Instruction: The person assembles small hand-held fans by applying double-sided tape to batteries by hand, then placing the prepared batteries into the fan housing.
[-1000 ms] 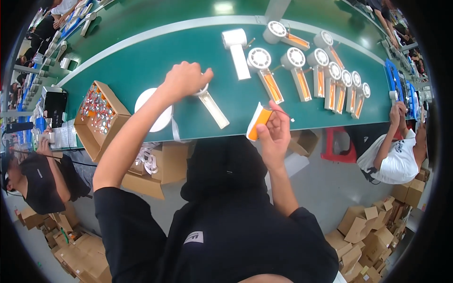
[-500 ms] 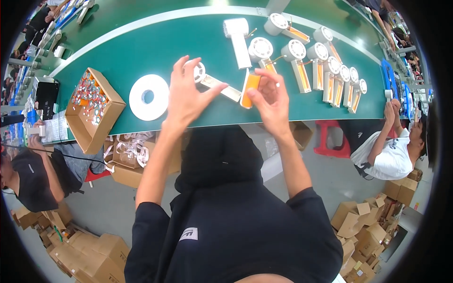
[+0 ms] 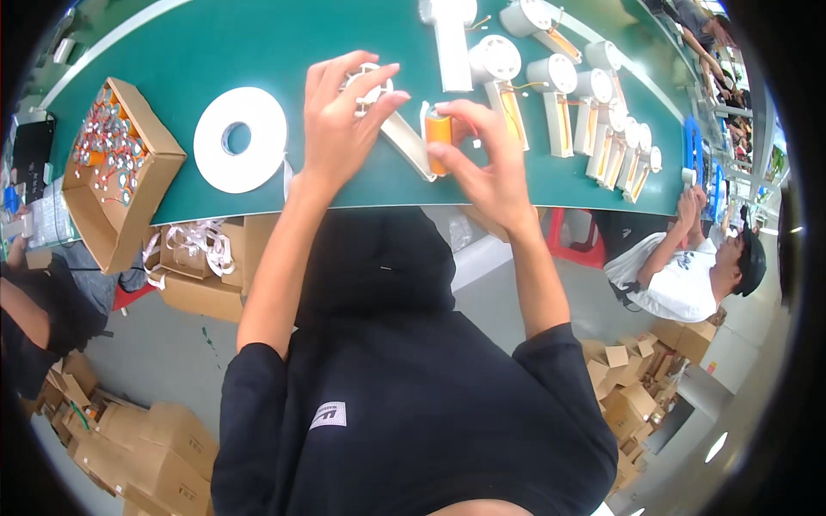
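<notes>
In the middle of the green bench, my left hand [image 3: 337,116] has its fingers and thumb around the round head of a white handheld fan [image 3: 372,84]. That fan's open handle [image 3: 404,142] slants down toward my right hand. My right hand [image 3: 483,155] pinches an orange cylindrical battery [image 3: 439,133] between thumb and fingers, upright at the handle's lower end. A thin red wire with a small white plug hangs beside the battery. My fingers partly hide the fan head.
Several white fans with orange batteries [image 3: 559,120] lie at the right. A large white tape roll [image 3: 202,129] and a cardboard box [image 3: 163,176] of wired batteries are at the left. Co-workers sit on both sides; a red stool [image 3: 575,245] stands below the bench.
My left hand has gone from spread above the fan to around its head. The battery in my right hand has turned more upright by the handle. The whole view has shifted.
</notes>
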Demonstrator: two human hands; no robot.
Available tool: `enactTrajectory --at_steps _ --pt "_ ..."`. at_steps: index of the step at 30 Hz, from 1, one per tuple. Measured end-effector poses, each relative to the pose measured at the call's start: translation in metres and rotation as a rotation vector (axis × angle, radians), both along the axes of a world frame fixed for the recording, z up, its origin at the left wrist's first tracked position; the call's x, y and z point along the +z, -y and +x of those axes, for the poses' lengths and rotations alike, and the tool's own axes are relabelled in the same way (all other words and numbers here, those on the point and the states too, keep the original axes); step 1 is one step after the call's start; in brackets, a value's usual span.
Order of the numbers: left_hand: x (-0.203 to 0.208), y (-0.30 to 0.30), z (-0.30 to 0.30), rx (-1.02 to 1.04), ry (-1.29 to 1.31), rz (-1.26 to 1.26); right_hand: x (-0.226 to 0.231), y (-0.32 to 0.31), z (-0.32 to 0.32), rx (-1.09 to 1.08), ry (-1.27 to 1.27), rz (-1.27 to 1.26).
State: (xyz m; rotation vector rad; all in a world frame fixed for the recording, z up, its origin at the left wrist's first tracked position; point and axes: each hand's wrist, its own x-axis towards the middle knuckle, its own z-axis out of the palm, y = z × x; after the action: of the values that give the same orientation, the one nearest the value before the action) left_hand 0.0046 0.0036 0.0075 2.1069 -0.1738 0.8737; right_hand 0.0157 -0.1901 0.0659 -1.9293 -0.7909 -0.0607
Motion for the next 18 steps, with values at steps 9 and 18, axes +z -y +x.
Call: enactTrajectory --at_steps 9,18 --pt "-0.0074 -0.0010 0.0083 -0.033 0.070 0.010 -0.0035 0.0005 0.0061 0.059 -0.032 -0.133" --pt "-0.0028 0.0012 0.0067 -0.033 0.057 0.006 -0.0041 0.0020 -0.0023 0.010 0.066 0.015"
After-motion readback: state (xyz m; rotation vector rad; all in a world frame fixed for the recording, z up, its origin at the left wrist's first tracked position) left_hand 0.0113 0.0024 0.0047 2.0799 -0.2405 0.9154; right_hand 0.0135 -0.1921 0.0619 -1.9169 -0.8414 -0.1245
